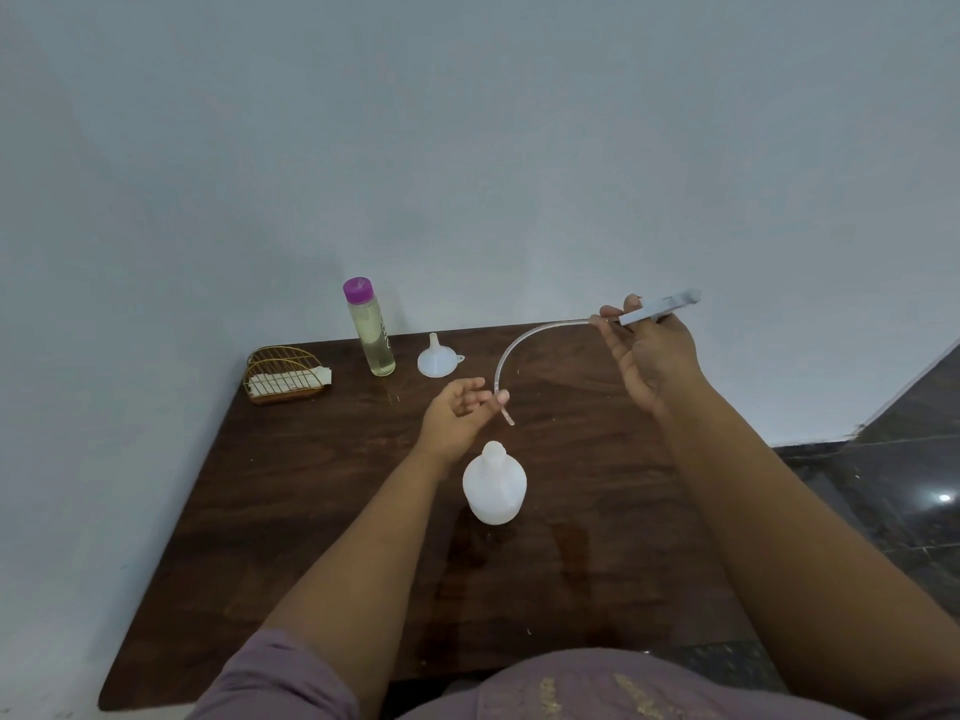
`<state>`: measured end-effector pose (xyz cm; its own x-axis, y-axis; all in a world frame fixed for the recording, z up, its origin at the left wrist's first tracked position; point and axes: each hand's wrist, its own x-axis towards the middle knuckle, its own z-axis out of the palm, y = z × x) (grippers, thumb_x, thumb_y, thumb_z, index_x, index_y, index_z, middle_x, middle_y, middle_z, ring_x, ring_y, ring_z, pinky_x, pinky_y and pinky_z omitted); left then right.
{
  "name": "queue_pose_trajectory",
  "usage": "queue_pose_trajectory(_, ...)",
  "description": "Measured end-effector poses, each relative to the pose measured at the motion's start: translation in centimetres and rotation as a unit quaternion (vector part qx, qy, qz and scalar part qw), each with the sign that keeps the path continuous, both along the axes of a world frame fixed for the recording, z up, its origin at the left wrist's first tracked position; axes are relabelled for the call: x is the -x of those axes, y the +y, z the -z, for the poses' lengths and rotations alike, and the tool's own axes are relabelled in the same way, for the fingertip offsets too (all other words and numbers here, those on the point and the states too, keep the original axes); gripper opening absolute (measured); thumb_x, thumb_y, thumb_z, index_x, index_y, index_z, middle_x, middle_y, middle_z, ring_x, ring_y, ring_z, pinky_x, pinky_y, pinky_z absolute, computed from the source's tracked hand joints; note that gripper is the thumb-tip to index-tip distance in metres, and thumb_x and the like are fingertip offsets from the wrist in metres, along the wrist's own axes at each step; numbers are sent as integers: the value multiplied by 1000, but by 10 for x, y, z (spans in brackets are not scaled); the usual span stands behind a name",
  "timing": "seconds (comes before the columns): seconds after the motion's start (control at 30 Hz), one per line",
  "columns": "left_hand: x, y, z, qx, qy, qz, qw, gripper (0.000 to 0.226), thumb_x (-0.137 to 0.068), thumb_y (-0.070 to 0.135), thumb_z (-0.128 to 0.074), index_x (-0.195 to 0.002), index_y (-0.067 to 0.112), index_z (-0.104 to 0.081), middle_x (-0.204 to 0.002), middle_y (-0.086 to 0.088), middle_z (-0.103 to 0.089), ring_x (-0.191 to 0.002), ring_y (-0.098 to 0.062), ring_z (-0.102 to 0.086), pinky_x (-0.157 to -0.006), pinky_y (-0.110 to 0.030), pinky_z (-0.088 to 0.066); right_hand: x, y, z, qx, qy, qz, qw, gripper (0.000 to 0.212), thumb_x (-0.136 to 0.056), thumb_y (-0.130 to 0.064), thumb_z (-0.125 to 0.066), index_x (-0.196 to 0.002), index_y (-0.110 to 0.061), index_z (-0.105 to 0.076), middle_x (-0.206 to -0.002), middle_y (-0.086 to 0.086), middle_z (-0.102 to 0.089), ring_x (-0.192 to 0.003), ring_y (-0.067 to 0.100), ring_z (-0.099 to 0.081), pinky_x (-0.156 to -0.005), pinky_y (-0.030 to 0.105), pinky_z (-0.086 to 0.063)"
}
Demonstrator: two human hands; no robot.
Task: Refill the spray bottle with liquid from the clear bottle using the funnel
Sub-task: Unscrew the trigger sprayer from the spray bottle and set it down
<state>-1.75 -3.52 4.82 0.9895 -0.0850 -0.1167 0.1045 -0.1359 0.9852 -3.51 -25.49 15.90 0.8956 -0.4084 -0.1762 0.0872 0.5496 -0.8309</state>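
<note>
The white spray bottle body (pixel 494 484) stands uncapped and upright at the middle of the dark wooden table (pixel 322 501). My right hand (pixel 652 356) holds the grey spray head (pixel 660 306) up above the table's far right. Its thin clear dip tube (pixel 511 350) curves down and left. My left hand (pixel 460 413) pinches the tube near its lower end, just above the bottle's neck. The clear bottle (pixel 370 330) with yellowish liquid and a purple cap stands at the back. Next to it on the right, the white funnel (pixel 438 356) sits upside down.
A gold wire basket (pixel 283 375) with white packets sits at the table's back left corner. A pale wall runs behind the table. Dark tiled floor (pixel 883 491) lies to the right.
</note>
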Motion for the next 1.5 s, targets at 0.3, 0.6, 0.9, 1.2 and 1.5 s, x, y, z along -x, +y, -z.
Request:
queue_pose_trajectory(0.3, -3, -54, -9, -68, -34, 5, 997, 39, -91, 33, -66, -126, 17, -57, -116, 5, -63, -108, -10, -59, -95, -27, -51, 15, -22, 42, 372, 25, 2, 928, 36, -87, 6, -56, -102, -27, -58, -88, -13, -59, -73, 4, -59, -67, 15, -53)
queue_pose_trajectory(0.6, 19, -104, 0, 64, 185, 59, 979, 43, -103, 46, -35, -113, 13, -61, -104, -8, -68, -91, -19, -64, -81, -30, -54, 43, -43, 110, 643, -75, -148, 747, 27, -81, -5, -65, -107, -9, -63, -100, 6, -66, -88, 18, -65, -77, 28, -55)
queue_pose_trajectory(0.9, 31, -120, 48, 22, 231, 156, 960, 10, -100, 19, -52, -109, 19, -57, -119, -10, -65, -108, -23, -65, -92, -37, -56, 45, -44, 157, 653, 72, -270, 704, 26, -85, -15, -57, -108, -5, -64, -93, -3, -52, -83, 14, -52, -74, 26, -41)
queue_pose_trajectory(1.2, 45, -126, 61, 90, 287, 158, 941, 40, -95, 3, -57, -130, 18, -43, -123, -5, -59, -109, -17, -61, -84, -28, -55, 57, -41, 165, 657, 129, -352, 655, 42, -80, -34, -58, -116, -13, -56, -108, -4, -42, -91, 14, -53, -79, 31, -50)
queue_pose_trajectory(1.5, 43, -137, 67, -163, 171, 227, 945, 60, -101, 17, -49, -154, 18, -22, -155, -4, -35, -140, -20, -38, -115, -36, -34, 58, -37, 178, 775, 260, -278, 504, 21, -96, -12, -45, -115, -9, -53, -123, 8, -43, -106, 30, -52, -88, 42, -49)
